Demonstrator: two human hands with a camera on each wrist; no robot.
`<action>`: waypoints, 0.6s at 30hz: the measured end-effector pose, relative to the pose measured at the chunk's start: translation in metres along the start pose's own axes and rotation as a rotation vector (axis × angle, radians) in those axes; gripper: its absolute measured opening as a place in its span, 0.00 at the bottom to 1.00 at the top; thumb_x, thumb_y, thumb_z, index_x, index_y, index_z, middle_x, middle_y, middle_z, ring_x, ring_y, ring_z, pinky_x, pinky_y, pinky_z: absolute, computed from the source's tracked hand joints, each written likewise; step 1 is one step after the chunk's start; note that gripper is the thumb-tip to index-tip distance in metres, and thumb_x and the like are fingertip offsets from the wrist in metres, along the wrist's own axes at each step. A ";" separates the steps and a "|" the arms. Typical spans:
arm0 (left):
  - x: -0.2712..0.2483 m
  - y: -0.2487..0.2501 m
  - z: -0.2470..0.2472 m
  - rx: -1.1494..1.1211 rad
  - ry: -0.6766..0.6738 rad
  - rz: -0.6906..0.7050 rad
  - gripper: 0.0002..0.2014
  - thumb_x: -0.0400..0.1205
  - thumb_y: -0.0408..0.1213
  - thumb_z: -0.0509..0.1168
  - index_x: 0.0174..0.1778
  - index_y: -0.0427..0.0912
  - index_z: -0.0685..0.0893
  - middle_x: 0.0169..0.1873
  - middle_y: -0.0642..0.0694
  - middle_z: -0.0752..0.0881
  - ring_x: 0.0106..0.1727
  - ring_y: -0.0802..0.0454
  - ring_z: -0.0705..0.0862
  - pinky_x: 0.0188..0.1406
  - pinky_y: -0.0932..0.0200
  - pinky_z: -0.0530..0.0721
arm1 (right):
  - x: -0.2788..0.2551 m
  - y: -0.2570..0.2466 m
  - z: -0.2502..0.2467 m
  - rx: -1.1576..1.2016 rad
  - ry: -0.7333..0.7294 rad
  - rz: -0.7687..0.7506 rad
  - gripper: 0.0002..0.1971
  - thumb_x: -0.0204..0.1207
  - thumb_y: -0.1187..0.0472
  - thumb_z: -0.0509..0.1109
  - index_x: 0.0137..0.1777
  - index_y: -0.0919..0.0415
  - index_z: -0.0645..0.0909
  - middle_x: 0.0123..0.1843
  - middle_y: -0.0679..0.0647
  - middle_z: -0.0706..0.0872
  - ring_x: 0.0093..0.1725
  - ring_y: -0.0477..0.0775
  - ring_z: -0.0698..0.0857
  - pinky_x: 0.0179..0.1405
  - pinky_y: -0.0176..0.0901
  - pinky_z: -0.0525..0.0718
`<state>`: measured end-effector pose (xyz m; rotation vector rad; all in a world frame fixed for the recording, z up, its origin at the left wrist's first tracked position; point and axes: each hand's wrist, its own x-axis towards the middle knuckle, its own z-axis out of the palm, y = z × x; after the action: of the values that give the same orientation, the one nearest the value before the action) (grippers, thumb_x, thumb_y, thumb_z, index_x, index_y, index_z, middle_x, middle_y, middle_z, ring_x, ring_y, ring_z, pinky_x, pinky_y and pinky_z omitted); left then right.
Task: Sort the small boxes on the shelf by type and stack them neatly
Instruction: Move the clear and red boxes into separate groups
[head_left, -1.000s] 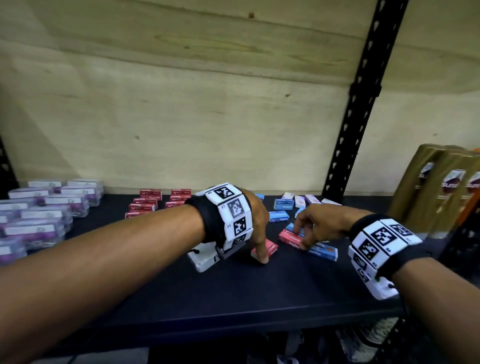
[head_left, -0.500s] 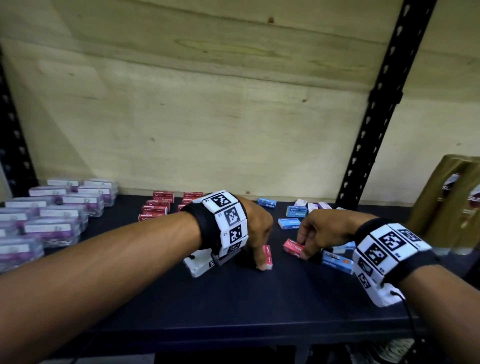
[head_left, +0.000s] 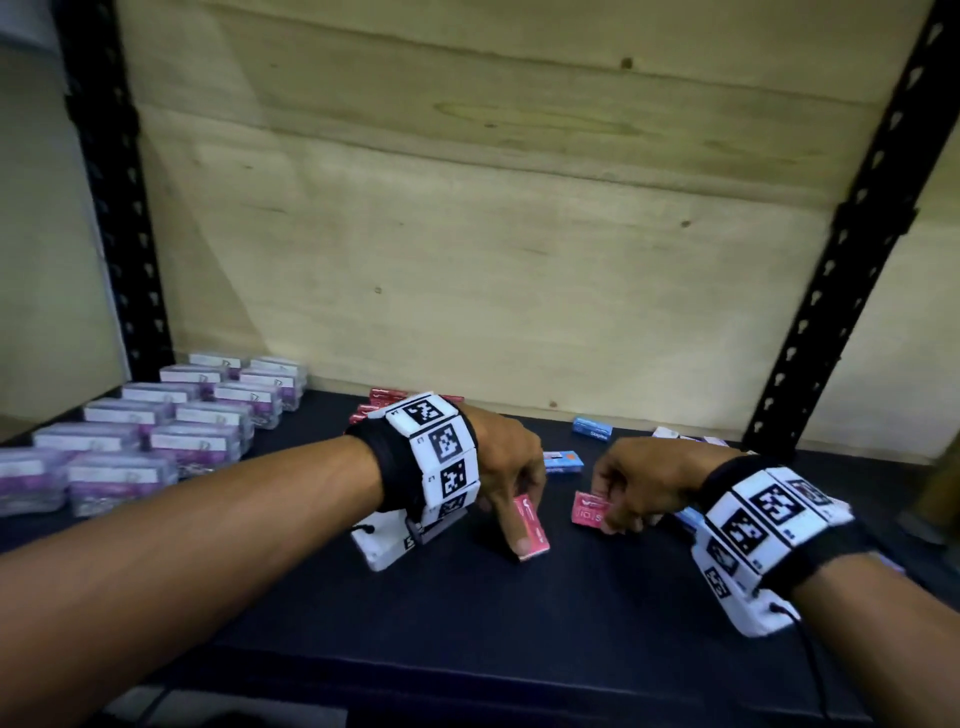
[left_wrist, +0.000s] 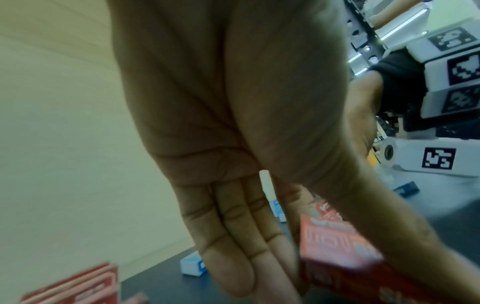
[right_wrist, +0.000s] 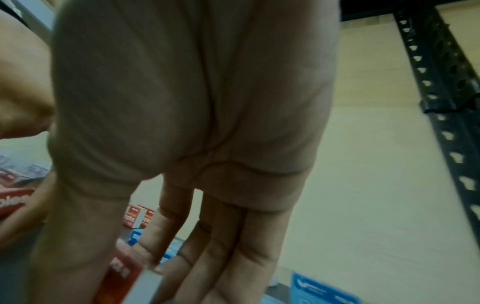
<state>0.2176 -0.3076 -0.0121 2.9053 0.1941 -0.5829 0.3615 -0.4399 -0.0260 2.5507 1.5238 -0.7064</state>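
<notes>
Left hand (head_left: 511, 467) pinches red box (head_left: 531, 527), frame centre, long axis running toward camera. Right hand (head_left: 636, 480) pinches second red box (head_left: 589, 508) just right, apart. Red stack (head_left: 370, 410) up-left, nearer left hand.

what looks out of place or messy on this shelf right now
The blue boxes lie scattered at odd angles toward the back right, unstacked, unlike the tidy purple boxes at left. Two red boxes are away from the red stack: the left hand holds one, the right hand another.
</notes>
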 end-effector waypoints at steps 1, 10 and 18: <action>-0.006 -0.006 -0.001 -0.033 -0.004 -0.013 0.17 0.69 0.50 0.80 0.51 0.48 0.90 0.38 0.51 0.89 0.34 0.58 0.84 0.41 0.62 0.81 | 0.005 -0.006 -0.001 -0.011 0.004 -0.017 0.07 0.76 0.67 0.71 0.42 0.54 0.86 0.43 0.56 0.93 0.33 0.48 0.84 0.38 0.42 0.83; -0.056 -0.057 0.007 -0.137 -0.026 -0.277 0.14 0.74 0.37 0.78 0.54 0.40 0.86 0.38 0.45 0.91 0.39 0.53 0.88 0.48 0.56 0.85 | 0.029 -0.073 -0.007 -0.122 0.031 -0.193 0.07 0.77 0.67 0.70 0.47 0.55 0.85 0.43 0.56 0.93 0.32 0.46 0.84 0.38 0.38 0.82; -0.093 -0.088 0.017 -0.110 -0.027 -0.486 0.16 0.75 0.37 0.76 0.57 0.36 0.86 0.20 0.57 0.85 0.27 0.61 0.84 0.36 0.63 0.84 | 0.037 -0.118 -0.004 -0.063 0.042 -0.231 0.05 0.76 0.64 0.75 0.49 0.57 0.84 0.44 0.55 0.92 0.37 0.51 0.85 0.44 0.47 0.87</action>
<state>0.1120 -0.2339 -0.0035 2.7395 0.9130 -0.6536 0.2767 -0.3494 -0.0197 2.3830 1.8446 -0.6199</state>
